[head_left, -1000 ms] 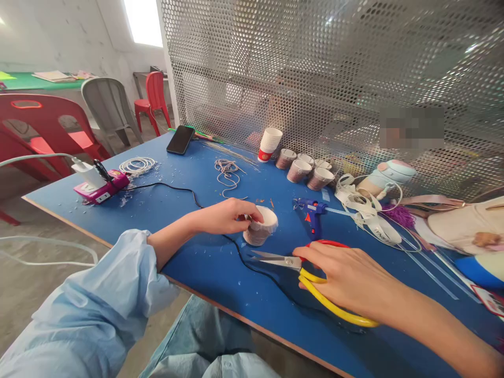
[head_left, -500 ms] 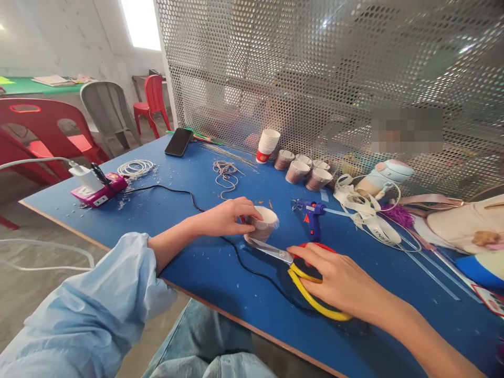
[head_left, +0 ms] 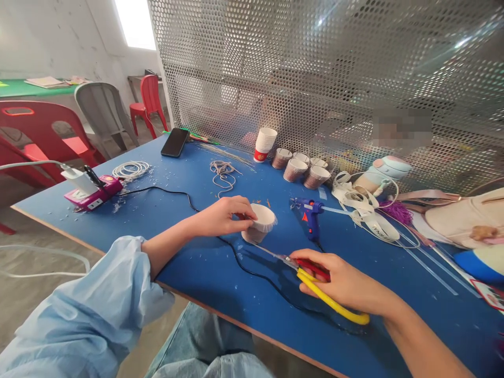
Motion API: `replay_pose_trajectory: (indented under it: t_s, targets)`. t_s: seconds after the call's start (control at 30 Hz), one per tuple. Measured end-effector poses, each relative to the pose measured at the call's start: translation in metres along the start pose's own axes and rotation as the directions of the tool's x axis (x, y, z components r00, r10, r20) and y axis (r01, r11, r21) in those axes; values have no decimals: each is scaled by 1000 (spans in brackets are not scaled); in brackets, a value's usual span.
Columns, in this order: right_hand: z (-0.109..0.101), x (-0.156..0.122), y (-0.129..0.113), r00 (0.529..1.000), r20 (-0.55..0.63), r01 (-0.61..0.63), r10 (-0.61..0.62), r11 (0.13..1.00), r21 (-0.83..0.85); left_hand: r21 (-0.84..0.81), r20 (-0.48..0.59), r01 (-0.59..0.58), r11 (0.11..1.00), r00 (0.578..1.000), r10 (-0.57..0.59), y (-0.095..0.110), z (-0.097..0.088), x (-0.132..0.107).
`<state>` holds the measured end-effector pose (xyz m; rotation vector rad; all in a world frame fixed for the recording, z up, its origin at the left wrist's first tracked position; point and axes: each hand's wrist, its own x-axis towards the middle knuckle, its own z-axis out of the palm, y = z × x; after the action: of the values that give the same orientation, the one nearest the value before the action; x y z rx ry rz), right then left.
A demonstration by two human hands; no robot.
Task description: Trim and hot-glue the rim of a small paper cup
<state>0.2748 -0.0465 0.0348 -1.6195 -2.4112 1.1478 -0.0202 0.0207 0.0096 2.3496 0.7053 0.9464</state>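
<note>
Left hand (head_left: 228,215) and right hand (head_left: 340,278) are both gripping: one pinches the near-left rim of a wrapped paper cup (head_left: 254,232), the other is closed around the handles of a pair of scissors (head_left: 315,286). At the far left of the blue bench (head_left: 197,268) sits a magenta power strip (head_left: 94,195), with a coil of white cable (head_left: 130,169) just beyond it. Next, near the far edge, a dark phone (head_left: 175,143) lies flat, and a loose tangle of cord (head_left: 223,176) follows. Then comes the cup, standing on the bench near the middle, its long axis roughly upright and its mouth facing up, with ragged, translucent edging about the rim. Behind it rise a stack of white cups (head_left: 265,144) and, just to their right, a cluster of smaller-looking wrapped cups (head_left: 295,170). Right of the held cup, the scissors' long axis runs aslant, blades aimed left and away from the person, tip at the cup's base; whether it touches cannot be told. Beyond them a blue glue gun (head_left: 313,212) lies with its nozzle leftward, and farther right a white strap (head_left: 372,223) curls beside a pale bottle (head_left: 388,168).
</note>
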Motion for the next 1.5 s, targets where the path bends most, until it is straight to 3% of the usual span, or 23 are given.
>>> replay_pose_trajectory:
  t_s: [0.13,0.23,0.77,1.33,1.5]
  targets:
    - [13,11,8,1000,12,-6,3,957,290,19,-101,36,999,994,-34,-1,-1,1]
    - [20,14,13,1000,-5,-3,6,915,404,7,-154,46,999,987,-44,-1,-1,1]
    - [27,11,3,995,-89,11,43,846,533,-73,-192,121,990,972,-133,2,0,1]
    - [30,22,14,999,-26,-6,33,718,696,-65,-148,95,993,984,-103,1,0,1]
    - [30,24,17,1000,-5,-4,10,725,689,-62,-140,79,995,986,-87,1,0,0]
